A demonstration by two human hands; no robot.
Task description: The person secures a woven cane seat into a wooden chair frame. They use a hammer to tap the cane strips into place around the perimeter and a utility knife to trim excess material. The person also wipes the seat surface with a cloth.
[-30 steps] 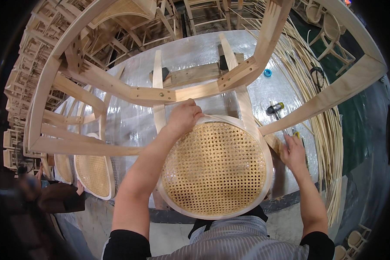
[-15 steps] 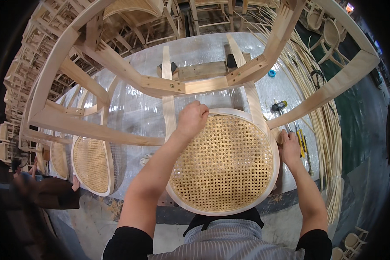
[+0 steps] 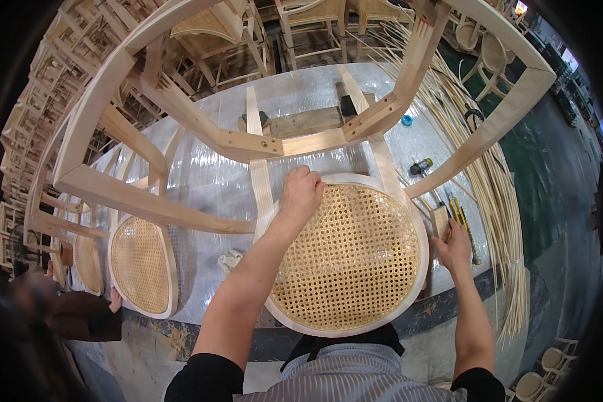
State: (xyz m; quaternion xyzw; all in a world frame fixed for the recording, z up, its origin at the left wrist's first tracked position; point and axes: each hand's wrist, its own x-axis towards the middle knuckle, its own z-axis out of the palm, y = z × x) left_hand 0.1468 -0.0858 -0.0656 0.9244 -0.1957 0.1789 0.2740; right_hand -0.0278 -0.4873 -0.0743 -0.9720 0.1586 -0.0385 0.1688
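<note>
In front of me lies a pale wooden chair frame with an oval woven cane panel set in a light rim. My left hand is closed at the panel's upper left edge, fingertips pinched against the rim; what they pinch, if anything, is too small to make out. To the right of the panel, my right hand grips a small wooden block, held upright beside the rim. Just beyond that hand lie a yellow-handled tool and a hammer-like tool with a dark head.
A bundle of long cane strips runs down the table's right side. The table is wrapped in clear plastic. Another cane-panelled chair leans at left, near a co-worker's hand. A crumpled white cloth and blue tape roll lie about.
My right hand has shifted slightly down and turned, and the wooden block now shows more fully in it. My left hand stays at the panel's upper edge. The whole view has tilted a little.
</note>
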